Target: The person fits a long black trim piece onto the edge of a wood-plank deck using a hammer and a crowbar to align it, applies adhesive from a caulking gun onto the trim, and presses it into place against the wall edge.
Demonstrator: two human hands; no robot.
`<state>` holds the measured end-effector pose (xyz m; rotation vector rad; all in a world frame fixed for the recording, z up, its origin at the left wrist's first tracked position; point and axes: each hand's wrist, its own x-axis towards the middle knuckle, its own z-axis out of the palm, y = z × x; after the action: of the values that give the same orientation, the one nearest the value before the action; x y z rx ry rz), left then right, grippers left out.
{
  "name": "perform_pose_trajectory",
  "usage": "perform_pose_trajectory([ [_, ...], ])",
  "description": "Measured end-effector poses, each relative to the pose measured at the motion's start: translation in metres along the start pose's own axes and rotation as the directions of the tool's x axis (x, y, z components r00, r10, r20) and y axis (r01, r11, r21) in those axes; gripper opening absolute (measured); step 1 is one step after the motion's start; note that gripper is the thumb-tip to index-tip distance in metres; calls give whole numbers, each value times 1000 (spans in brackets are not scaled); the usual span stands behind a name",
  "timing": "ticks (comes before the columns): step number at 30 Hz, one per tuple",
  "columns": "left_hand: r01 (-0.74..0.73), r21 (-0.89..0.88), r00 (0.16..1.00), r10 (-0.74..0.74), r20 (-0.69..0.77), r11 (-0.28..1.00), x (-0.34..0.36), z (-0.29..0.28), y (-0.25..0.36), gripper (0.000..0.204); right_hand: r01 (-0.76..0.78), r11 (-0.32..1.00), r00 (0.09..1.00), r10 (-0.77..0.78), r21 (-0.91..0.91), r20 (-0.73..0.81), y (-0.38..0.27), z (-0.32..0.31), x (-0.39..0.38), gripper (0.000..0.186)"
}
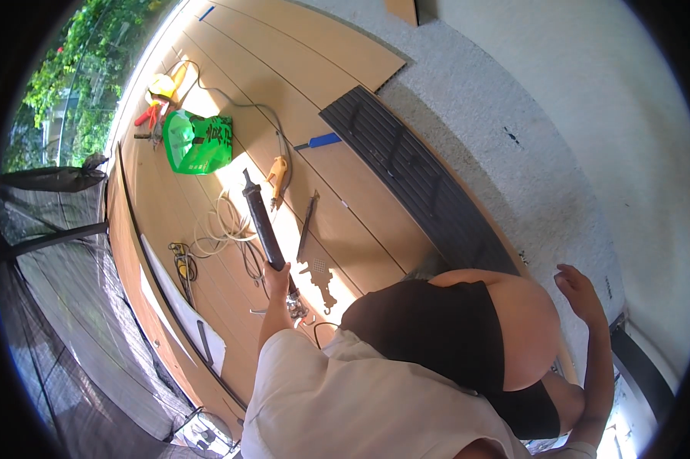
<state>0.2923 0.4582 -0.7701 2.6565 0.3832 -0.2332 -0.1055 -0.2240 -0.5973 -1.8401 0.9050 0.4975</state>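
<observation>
My left hand (277, 278) is wrapped round a caulking gun (262, 222) with a long black barrel. Its nozzle points away from me, and its metal handle end sits by my wrist. Below it lie brown floor planks (360, 252) with a strip of sunlight. Just beyond the barrel are a yellow gun-shaped tool (277, 176) on a grey cord and a thin dark tool (308, 223). Out to the right, my right hand (578, 292) is held over the grey concrete with nothing in it, fingers loosely extended. My bent bare knee is between the two hands.
A dark grooved plank (414, 164) lies along the floor covering's edge beside grey concrete (498, 138). Further off are a green bag (199, 143), red-handled tools (147, 116) and a blue-handled tool (324, 141). Loose pale cable (224, 228) lies left. Dark mesh (61, 306) hangs at far left.
</observation>
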Motion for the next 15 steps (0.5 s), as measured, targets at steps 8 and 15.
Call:
perform_pose_trajectory([
  [8,156,112,967,-174,183,981,24,27,-6,60,-148,983,988,141,-108,-70,21,-13,-9,43],
  [15,11,222,976,-59,210,975,64,12,-55,63,-199,980,957,195,2,-212,90,-23,-64,41],
])
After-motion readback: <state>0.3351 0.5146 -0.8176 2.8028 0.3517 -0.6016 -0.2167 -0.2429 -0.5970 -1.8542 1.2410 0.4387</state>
